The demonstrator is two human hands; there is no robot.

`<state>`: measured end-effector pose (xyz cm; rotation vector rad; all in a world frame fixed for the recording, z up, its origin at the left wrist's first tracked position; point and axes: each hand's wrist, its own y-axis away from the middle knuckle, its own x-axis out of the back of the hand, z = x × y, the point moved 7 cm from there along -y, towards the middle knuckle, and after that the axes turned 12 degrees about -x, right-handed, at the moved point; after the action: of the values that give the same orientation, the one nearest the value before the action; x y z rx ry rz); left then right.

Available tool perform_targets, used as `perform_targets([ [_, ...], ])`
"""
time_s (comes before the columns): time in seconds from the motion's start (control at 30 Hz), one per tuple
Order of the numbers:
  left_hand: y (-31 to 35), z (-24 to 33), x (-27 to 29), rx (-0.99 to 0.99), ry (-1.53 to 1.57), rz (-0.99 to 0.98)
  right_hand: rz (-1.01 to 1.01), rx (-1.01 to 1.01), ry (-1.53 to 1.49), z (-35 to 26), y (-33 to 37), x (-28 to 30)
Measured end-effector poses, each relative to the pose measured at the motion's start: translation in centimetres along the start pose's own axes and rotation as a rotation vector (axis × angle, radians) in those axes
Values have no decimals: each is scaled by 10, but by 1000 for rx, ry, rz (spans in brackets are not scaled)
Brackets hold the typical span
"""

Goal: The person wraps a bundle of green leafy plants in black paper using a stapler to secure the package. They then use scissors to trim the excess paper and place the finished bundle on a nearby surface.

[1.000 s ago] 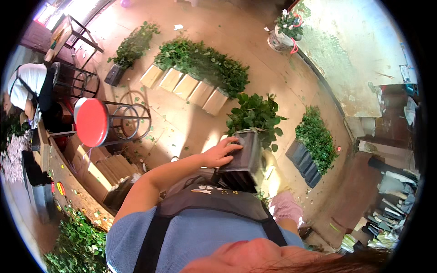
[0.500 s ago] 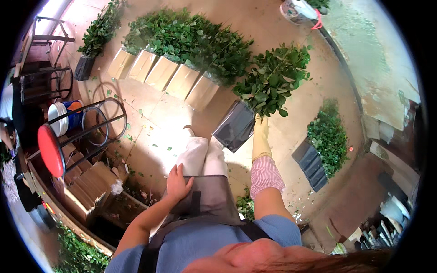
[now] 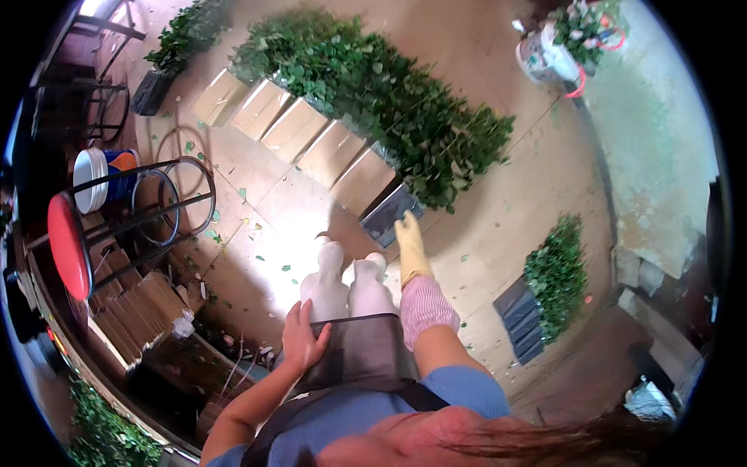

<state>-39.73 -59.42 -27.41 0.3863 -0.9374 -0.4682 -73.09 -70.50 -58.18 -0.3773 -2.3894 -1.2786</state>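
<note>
My right hand [image 3: 408, 232], in a yellow rubber glove with a striped cuff, reaches forward to the black-wrapped bundle [image 3: 385, 218] of leafy green stems. Its thumb and fingers are apart at the wrapper's near right edge; whether they touch it is hard to see. That bundle lies on the floor at the right end of a row of bundles in tan wrappers [image 3: 333, 156], with their leaves [image 3: 373, 86] pointing away from me. My bare left hand [image 3: 302, 336] lies with fingers spread on the dark apron [image 3: 358, 346] over my lap.
Black-wrapped greenery [image 3: 520, 319] lies to the right, and another dark-wrapped bundle [image 3: 152, 92] at the far left. A red-topped stool [image 3: 70, 245] is tipped over beside a white bucket [image 3: 92, 180] and stacked cardboard [image 3: 128, 319]. Another bucket [image 3: 537, 58] stands far right. Loose leaves dot the floor.
The black-wrapped bundle has gone from my right hand's grip in front of my knees to the floor at the row's right end. My right hand has opened; my left hand stays on the apron.
</note>
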Motion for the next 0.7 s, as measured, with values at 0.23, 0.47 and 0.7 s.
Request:
perform_targets([
  [0.23,93,3,-4,206,328,266,-987,-531,-560,-170,338,-22],
  [0.47,124,126,149,-164,2026,793,-1578,-144,-695,-283,563,-37],
  [0.7,246,114,285,-382,1733,1143,-2233,-482,-440,-387,823,-56],
])
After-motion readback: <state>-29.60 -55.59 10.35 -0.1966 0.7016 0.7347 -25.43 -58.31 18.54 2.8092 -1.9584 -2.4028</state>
